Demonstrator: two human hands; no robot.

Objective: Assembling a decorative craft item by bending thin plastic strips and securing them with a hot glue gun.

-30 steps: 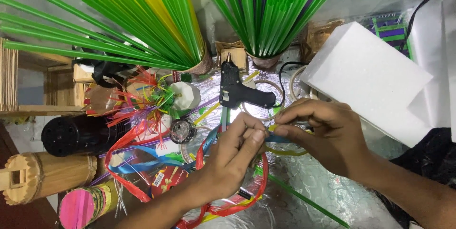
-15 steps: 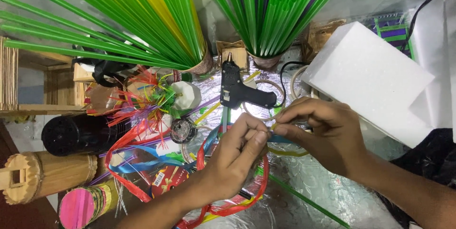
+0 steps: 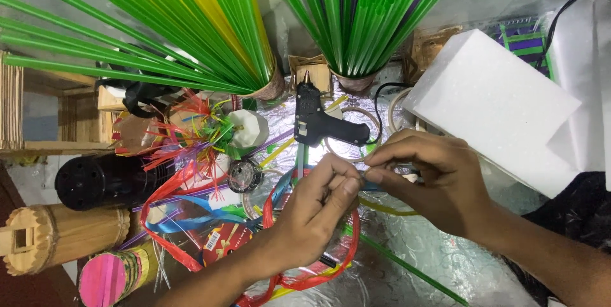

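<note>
Head view: left hand (image 3: 315, 215) and right hand (image 3: 433, 180) meet fingertip to fingertip above foil worktop (image 3: 414, 250). Both sets of fingers pinched narrow on thin blue strip (image 3: 364, 184), its long axis running left-right between them. Right hand's grip partly hidden. Glue gun (image 3: 321, 122) just beyond.

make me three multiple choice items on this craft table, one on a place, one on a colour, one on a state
1. Where does the black glue gun lie?
A. on the white foam block
B. on the foil beyond the hands, below the straw bundles
C. inside the black cylinder

2. What colour are most straws in the right straw bundle?
A. green
B. red
C. white

3. How do the left hand and right hand stand?
A. flat on the foil, apart
B. both gripping the glue gun
C. fingertips pinched together over a small piece

Answers:
1 B, it rests on the silver foil.
2 A, green dominates, with a few purple.
3 C, the fingertips meet mid-table.
</note>
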